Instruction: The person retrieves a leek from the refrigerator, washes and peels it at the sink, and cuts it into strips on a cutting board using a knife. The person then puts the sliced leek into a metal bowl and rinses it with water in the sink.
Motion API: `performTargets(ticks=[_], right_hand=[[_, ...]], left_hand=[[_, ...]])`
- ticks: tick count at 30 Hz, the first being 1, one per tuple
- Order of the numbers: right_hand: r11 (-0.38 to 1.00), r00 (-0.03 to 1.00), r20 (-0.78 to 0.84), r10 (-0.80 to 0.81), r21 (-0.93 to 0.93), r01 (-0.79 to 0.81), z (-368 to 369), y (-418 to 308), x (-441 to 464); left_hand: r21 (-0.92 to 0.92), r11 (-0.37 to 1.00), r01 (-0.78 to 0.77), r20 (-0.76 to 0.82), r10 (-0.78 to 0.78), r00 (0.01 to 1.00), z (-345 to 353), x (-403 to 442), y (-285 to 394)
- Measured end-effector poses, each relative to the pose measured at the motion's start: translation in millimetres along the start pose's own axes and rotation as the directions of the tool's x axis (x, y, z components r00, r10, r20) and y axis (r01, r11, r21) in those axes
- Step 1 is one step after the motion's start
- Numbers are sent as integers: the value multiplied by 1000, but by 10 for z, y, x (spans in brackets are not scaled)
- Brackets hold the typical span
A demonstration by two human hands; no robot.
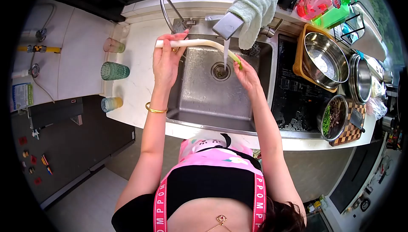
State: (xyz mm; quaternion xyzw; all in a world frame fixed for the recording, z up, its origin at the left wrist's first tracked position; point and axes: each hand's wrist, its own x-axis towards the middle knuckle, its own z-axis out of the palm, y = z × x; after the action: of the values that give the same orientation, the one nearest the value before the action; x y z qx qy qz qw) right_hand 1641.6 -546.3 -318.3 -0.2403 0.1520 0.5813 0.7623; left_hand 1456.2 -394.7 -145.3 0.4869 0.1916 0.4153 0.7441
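Note:
A long scallion stalk, white at one end and green at the other, spans the sink in both hands. My left hand grips its white end near the sink's left rim, with some fingers raised. At the green tip, my right hand pinches the stalk between thumb and fingers. Water runs from the faucet onto the stalk near its green part, above the drain. A pale green towel hangs over the faucet.
Three cups, among them a green ribbed glass, stand left of the sink. Right of it lies a black cooktop, then a steel bowl in a tan basket, and a bowl of chopped greens beside a checkered board.

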Motion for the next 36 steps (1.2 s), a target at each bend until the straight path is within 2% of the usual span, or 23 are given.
performTargets(ticks=[3,6,8,9,10,11,12,13,15,18,19,20,21,22,24,25,27,28,30,36], right_hand=[[996,999,38,17,85,-20,-122,22,90],[1000,1000,-24,-6,-14,6,-174,77,130],[917,982,-151,-113,-397,45,-96,124,69],[917,983,-147,-111,-397,45,-68,137,37],[748,983,-39,-179,-655,110,-47,146,-2],[506,974,83,-212,-843,182,-41,152,-26],[432,950,168,-263,-860,272,-32,198,-10],[431,950,168,-264,-860,272,135,192,-93],[428,941,318,-117,-839,337,413,146,-262],[478,933,341,-116,-804,353,447,178,-238],[488,928,344,-144,-791,369,475,187,-236],[487,927,346,-143,-791,370,503,211,-231],[453,914,332,-234,-795,404,525,251,-236],[416,892,315,-324,-799,434,540,288,-250],[370,872,317,-372,-811,453,566,331,-295],[322,849,321,-420,-822,470,567,338,-319],[334,849,303,-433,-821,463,564,330,-359],[346,847,289,-446,-817,461,558,328,-370],[351,862,282,-422,-825,442,520,304,-370],[305,869,304,-391,-848,434,488,309,-365]], left_hand=[[-39,999,-7,-15,6,1000,-77,-60,13],[-37,999,-21,45,23,999,-40,-99,25],[-21,999,-27,43,28,999,16,-112,16],[-10,1000,-27,44,28,999,52,-109,6],[-11,999,-43,34,43,998,94,-97,-9],[-10,999,-44,35,44,998,114,-88,-38],[-2,1000,-26,34,26,999,121,-72,-82],[5,1000,-7,31,7,999,132,-61,-140],[-22,1000,9,34,-8,999,179,-32,-287],[-7,990,144,-21,-144,989,260,20,-504],[177,956,236,-69,-227,972,304,15,-558],[249,932,263,-26,-265,964,325,-4,-674],[322,903,286,13,-306,952,328,-38,-806],[322,902,287,12,-307,952,333,-79,-911],[559,814,156,49,-220,974,358,-144,-1032],[558,814,159,49,-224,973,348,-135,-1039],[716,629,303,5,-439,898,296,-82,-1016],[715,628,306,2,-440,898,261,-76,-1003],[446,793,414,109,-508,855,206,-63,-982],[450,793,410,121,-509,852,175,-55,-929]])
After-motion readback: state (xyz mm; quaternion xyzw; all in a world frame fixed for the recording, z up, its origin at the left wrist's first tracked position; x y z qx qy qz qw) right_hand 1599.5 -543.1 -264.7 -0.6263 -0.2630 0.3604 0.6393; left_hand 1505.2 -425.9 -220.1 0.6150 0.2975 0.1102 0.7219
